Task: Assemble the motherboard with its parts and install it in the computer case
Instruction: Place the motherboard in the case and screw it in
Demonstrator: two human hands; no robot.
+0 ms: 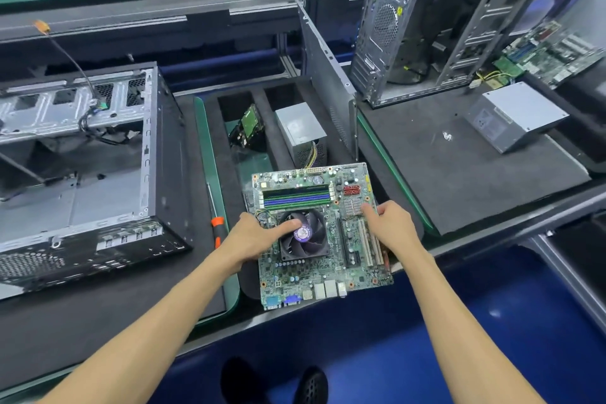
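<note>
Evidently the carrying step was in hand: the person held the green motherboard with its black cooler fan (323,236) over the near edge of the bench, by the foam tray. The left hand (254,239) gripped the board's left edge, thumb lying on the fan; the right hand (392,226) gripped the right edge, thumb on top. Next it would likely need swinging left and lowering flat into the open black metal computer case (82,180) lying on its side. Beyond sat a grey power supply (300,131) in the tray's far compartment.
</note>
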